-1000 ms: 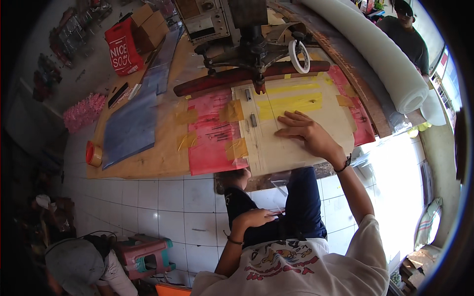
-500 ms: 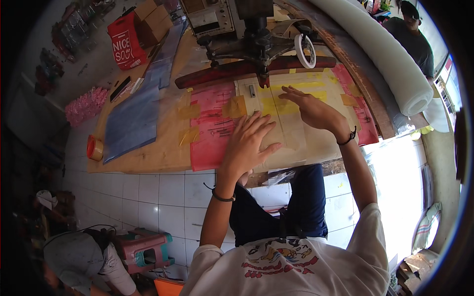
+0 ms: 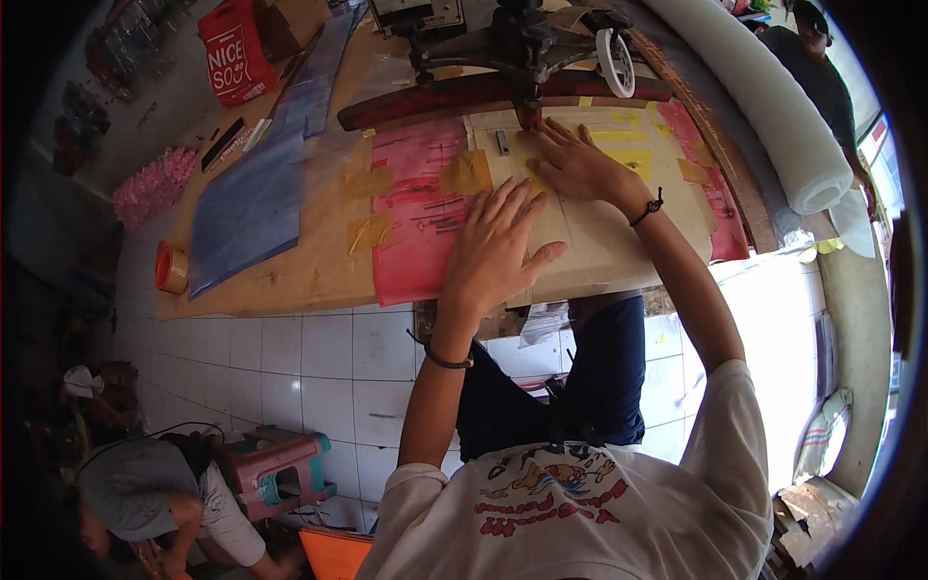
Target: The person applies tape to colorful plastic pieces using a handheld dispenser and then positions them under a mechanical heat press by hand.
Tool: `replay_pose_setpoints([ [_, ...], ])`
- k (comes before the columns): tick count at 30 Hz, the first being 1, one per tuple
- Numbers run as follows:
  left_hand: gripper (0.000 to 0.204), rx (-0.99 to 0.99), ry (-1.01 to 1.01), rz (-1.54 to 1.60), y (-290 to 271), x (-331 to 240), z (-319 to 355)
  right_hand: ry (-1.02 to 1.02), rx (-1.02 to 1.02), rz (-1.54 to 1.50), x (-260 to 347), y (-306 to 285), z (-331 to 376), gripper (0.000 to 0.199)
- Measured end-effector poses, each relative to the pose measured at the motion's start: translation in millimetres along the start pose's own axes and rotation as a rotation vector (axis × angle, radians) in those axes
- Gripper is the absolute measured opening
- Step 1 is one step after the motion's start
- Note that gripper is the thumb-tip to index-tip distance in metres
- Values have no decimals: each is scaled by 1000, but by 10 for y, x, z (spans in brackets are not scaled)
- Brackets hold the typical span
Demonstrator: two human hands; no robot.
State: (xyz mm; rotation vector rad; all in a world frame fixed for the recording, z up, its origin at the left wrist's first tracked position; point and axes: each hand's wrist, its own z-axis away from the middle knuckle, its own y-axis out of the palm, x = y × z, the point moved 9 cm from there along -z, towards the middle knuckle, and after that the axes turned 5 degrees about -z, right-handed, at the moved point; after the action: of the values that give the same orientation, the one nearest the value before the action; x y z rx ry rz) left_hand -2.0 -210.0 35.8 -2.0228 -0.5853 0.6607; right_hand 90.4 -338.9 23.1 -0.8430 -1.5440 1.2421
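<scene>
L hand (image 3: 498, 246) lay flat w/ fingers spread, gripping nothing, palm down on the beige sheet (image 3: 590, 242) at its left edge beside the pink sheet (image 3: 420, 217); R hand (image 3: 575, 164) was also open & flat on that beige sheet further up, fingertips just under the dark red press arm (image 3: 483, 95) of the machine (image 3: 512, 39). Sheets lay taped w/ yellow tape on the brown-paper-covered table (image 3: 290, 275), w/ blue plastic sheets (image 3: 246, 208) to the left, an orange tape roll (image 3: 172, 268) at the table's left edge, a red bag (image 3: 232, 48) at the far corner & a white foam roll (image 3: 764, 106) along the right. Another person (image 3: 155, 498) crouched on the tiled floor lower left by a pink stool (image 3: 280, 469).
</scene>
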Motion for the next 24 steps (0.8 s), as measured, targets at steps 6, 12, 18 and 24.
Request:
replay_pose_setpoints([
  [6,75,-17,9,-11,-4,11,17,49,-17,33,-104,-7,-254,62],
  [12,78,-23,7,-14,5,-7,7,41,-34,76,-172,51,-346,62],
  [18,75,-41,10,2,-33,2,22,-30,-83,-8,25,0,-320,57],
  [24,71,-51,1,-10,-28,-8,0,-39,-223,-109,-2,-57,-400,61],
])
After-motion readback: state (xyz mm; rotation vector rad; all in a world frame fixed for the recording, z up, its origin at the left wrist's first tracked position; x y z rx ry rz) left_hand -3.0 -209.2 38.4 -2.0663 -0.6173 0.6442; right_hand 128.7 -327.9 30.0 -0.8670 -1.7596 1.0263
